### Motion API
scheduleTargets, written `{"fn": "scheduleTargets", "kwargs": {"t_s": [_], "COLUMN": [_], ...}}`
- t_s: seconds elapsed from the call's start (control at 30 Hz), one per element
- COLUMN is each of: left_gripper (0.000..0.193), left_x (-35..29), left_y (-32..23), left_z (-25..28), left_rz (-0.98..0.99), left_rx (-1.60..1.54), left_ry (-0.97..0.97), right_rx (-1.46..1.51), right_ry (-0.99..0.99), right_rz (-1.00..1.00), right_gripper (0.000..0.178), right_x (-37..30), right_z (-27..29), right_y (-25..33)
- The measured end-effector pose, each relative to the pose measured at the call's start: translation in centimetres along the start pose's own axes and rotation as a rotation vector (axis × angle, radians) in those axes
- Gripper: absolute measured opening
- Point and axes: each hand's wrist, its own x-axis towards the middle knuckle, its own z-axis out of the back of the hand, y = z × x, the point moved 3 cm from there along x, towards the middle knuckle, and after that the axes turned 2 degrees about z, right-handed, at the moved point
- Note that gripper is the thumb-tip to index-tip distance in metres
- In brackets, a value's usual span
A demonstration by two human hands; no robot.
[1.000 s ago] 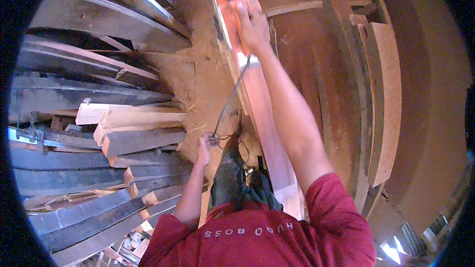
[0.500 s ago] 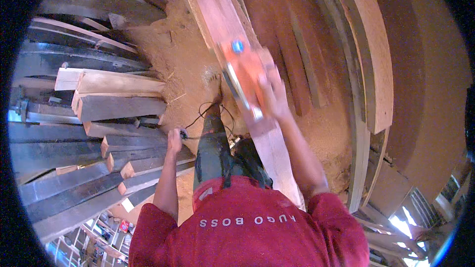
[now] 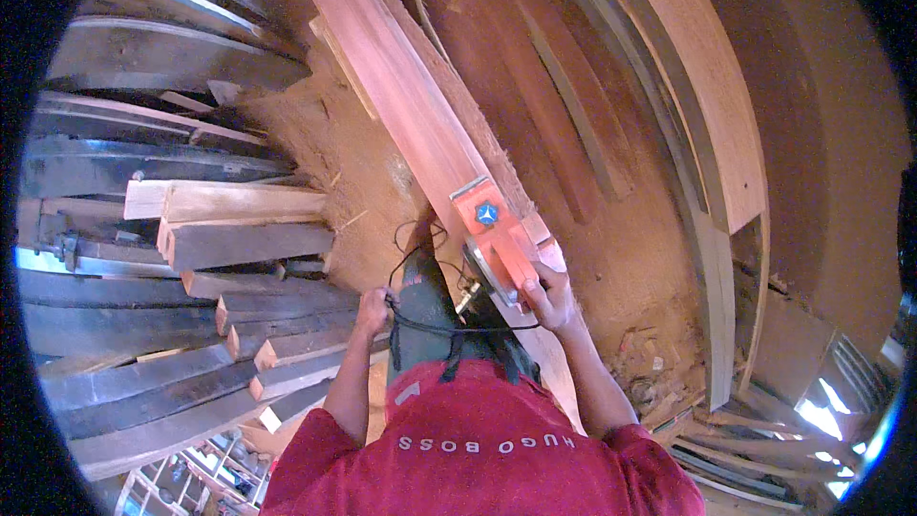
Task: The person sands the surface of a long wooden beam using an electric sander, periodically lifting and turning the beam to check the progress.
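Observation:
An orange electric hand planer [image 3: 503, 247] with a blue knob rests on a long reddish wooden plank [image 3: 401, 96]. My right hand [image 3: 551, 294] is wrapped round the planer's rear handle. The plank runs from the far left of centre back toward my body, past my right thigh. To the left, in front of my waist, my left hand [image 3: 375, 310] is closed on a black power cord [image 3: 458, 329]. From that hand the cord stretches across my legs to the back of the planer, and a loop of it hangs by my leg.
Stacked beams [image 3: 253, 244] fill the left side, their ends pointing toward me. Sawdust [image 3: 368, 196] covers the floor. More boards [image 3: 573, 105] lie right of the plank, and a large curved timber [image 3: 712, 86] stands further right. Scrap wood [image 3: 745, 459] lies at the lower right.
My right hand has drawn the planer back along the plank, closer to my body. My left hand has moved slightly right and nearer, bringing the cord across my legs.

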Motion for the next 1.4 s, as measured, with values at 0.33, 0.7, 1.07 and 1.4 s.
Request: {"fn": "scheduleTargets", "kwargs": {"t_s": [0.33,0.7,1.07,1.4], "left_gripper": [0.057,0.069,0.059,0.062], "left_x": [6.0,13.7,18.0,20.8], "left_y": [-4.2,4.6,1.6,-0.7], "left_z": [10.4,12.9,11.8,13.7], "left_rz": [0.353,0.338,0.405,0.336], "left_rx": [-0.182,-0.533,-0.712,-0.818], "left_ry": [-0.140,-0.123,0.017,-0.148], "right_rx": [0.035,0.018,0.051,-0.056], "right_ry": [-0.153,-0.057,-0.205,-0.271], "right_rz": [0.258,0.267,0.445,0.591], "right_gripper": [0.048,0.052,0.052,0.055], "right_x": [19.4,35.0,47.1,56.1], "right_z": [-3.8,-7.2,-10.4,-12.9], "right_y": [10.9,21.0,26.8,34.6]}}
